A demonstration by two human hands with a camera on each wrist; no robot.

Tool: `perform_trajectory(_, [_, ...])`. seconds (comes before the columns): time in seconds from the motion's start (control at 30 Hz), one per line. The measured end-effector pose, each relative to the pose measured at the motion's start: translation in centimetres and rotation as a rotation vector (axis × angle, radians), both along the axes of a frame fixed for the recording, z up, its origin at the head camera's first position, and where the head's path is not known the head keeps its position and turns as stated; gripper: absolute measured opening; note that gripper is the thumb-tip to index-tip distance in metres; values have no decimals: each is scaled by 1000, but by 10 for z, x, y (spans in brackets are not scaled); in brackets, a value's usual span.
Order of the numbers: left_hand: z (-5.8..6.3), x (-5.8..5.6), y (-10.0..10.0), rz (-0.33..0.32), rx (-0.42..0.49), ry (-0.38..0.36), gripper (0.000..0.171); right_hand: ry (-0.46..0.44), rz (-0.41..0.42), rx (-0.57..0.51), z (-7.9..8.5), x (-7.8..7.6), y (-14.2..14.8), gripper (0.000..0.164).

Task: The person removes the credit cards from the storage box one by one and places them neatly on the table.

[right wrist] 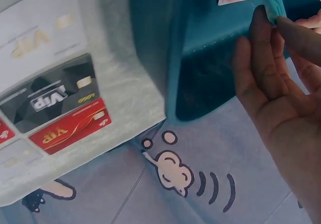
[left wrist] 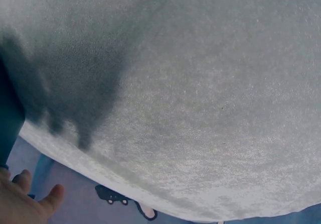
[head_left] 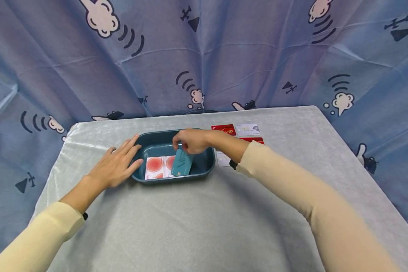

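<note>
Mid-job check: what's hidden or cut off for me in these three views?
Head: the black rectangular VIP card, hidden by the right forearm.
Head: the right-hand white card with red circles, partly covered by the teal rectangular card.
Right wrist: part of the teal card, cut off by the top edge.
Left wrist: most of the left hand, cut off by the lower-left corner.

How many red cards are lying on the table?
2. The first red card sits in the far row, left of a white card; the other red card is nearer, partly behind the right arm, which may hide more.
</note>
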State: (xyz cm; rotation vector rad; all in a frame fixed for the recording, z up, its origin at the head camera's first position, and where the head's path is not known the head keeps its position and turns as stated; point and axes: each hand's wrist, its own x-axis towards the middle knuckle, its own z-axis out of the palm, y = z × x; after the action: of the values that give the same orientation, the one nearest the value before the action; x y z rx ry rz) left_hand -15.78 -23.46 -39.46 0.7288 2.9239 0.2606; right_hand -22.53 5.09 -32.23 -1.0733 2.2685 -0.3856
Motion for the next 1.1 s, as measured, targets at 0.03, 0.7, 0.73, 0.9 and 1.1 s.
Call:
perform_trajectory(0.03, [0,0,0,-2,0,2,65,4,-7,2,1,0,3,32])
perform_trajectory(0.7, [1,1,1,-6,3,7,64,-7,-173,-92,20,-10,58,19])
perform_trajectory(0.73, [1,1,1,-6,-1,3,64,-25,-193,-91,22,-10,61,19])
perform_trajectory(0.9, [2,1,1,2,-5,-10,63,-43,-265,-87,31,-14,76,17])
perform_trajectory(1.1, [0,0,2,10,4,-1,63,2,-306,-79,36,-19,95,16])
